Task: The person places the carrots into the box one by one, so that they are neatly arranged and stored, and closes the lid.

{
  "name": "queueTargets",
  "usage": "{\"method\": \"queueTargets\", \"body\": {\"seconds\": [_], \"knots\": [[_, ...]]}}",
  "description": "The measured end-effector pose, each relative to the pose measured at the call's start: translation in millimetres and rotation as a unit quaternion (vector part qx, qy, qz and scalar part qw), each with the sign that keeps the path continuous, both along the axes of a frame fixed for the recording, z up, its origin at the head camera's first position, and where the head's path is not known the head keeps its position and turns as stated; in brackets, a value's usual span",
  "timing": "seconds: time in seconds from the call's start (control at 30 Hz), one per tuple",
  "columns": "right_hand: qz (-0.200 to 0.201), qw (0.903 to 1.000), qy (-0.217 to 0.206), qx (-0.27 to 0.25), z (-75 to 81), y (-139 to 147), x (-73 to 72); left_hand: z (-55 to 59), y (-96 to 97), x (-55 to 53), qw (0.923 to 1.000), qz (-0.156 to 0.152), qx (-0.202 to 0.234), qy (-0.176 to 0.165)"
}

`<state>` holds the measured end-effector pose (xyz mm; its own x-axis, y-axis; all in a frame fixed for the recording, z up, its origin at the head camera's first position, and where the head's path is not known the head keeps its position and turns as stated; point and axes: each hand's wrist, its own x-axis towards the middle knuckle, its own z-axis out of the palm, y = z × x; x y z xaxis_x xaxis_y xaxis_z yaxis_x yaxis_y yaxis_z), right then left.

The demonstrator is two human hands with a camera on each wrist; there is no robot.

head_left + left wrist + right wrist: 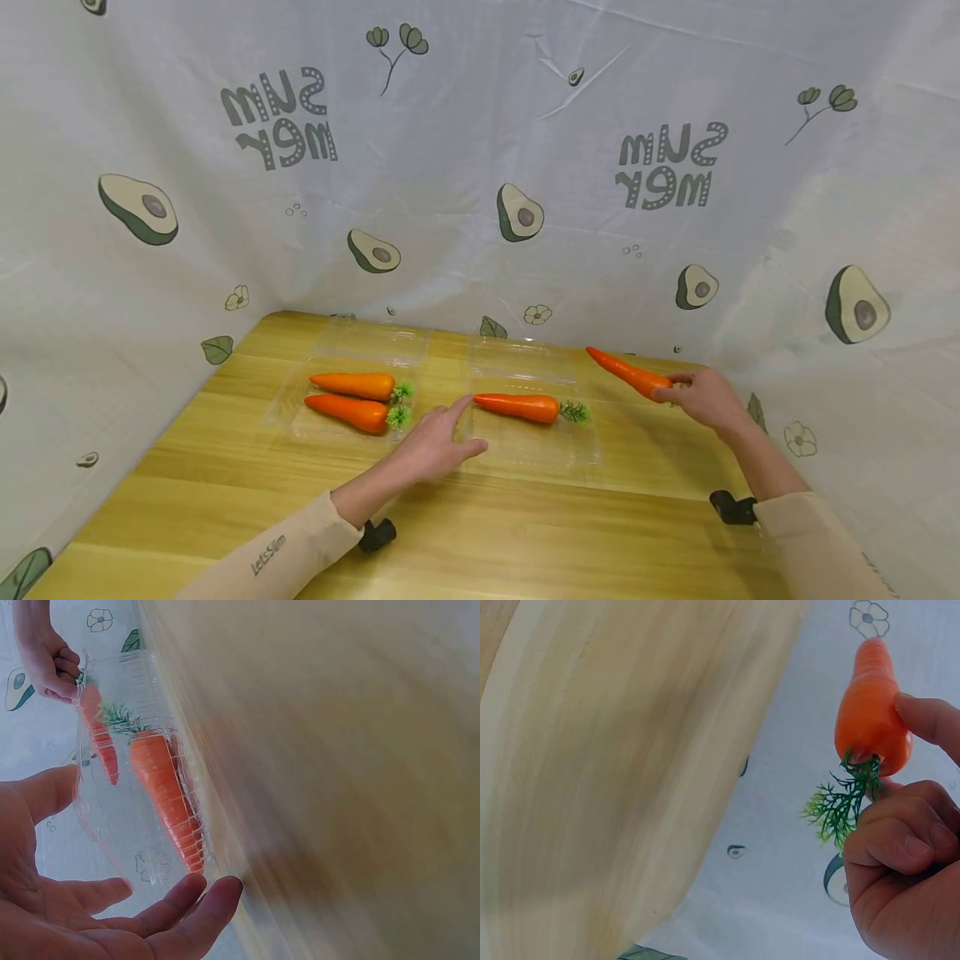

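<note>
My right hand (pixel 703 398) pinches an orange carrot (pixel 628 372) near its leafy end, holding it up over the table's right side with the tip toward the left. Green fronds (pixel 840 799) hang below the fingers in the right wrist view. My left hand (pixel 438 443) has its fingers extended at the left edge of a clear plastic box (pixel 540 450). One carrot (pixel 517 407) lies inside that box, its tip close to my left index finger. To the left, another clear box (pixel 300 423) holds two carrots (pixel 352 385) side by side, leaves to the right.
Both boxes have their clear lids (pixel 521 358) folded back toward the rear. A pale curtain (pixel 450 167) printed with avocados hangs behind and around the wooden table (pixel 525 533). Black wrist devices (pixel 731 507) sit below both forearms.
</note>
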<state>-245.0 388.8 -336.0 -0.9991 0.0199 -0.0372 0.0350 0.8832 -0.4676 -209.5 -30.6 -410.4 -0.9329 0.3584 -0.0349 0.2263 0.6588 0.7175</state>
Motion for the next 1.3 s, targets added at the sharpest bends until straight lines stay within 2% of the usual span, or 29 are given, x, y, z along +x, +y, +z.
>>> {"method": "queueTargets", "body": {"seconds": [0.27, 0.63, 0.93, 1.1, 1.3], "knots": [[-0.005, 0.9997, -0.013, 0.022, 8.5, -11.1, -0.2, 1.5, 0.8, -0.7, 1.0, 0.0, -0.004, 0.003], [0.03, 0.9989, -0.007, 0.035, 18.1, -23.9, -0.7, 2.9, 1.3, -1.4, 1.0, -0.003, -0.004, 0.009], [0.061, 0.9981, -0.008, 0.006, 23.9, -38.3, 0.5, 2.8, 1.6, -1.8, 1.0, -0.001, -0.004, 0.006], [0.069, 0.9975, -0.018, 0.002, 26.8, -46.7, 0.3, 2.3, 1.7, -2.7, 1.0, 0.0, -0.002, 0.003], [0.096, 0.9952, -0.021, -0.001, 26.4, -54.2, 1.5, 0.5, 0.5, 0.2, 1.0, 0.002, 0.003, -0.009]]}}
